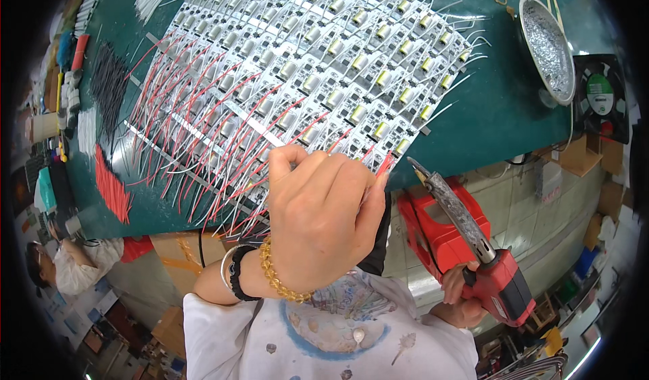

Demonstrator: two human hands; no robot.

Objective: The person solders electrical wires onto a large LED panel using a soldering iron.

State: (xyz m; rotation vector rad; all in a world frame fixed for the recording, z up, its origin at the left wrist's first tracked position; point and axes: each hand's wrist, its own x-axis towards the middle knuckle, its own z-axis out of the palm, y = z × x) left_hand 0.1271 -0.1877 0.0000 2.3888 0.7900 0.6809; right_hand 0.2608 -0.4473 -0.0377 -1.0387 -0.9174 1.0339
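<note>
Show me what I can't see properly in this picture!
In the head view:
Left hand: its palm is hidden behind its own back.
Circuit boards: partly covered by the left hand; the far end is cut off by the top edge; their tiniest parts are too small.
Right hand: partly hidden by the red soldering tool.

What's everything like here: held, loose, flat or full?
Left hand, pinching red wire
Right hand, gripping the soldering tool
Soldering tool, held; hot or not, can't tell
Circuit boards, laid in rows
Black wires, loose heap
Red wire pile, loose
Dish, uncovered, holding shiny grey stuff
</note>
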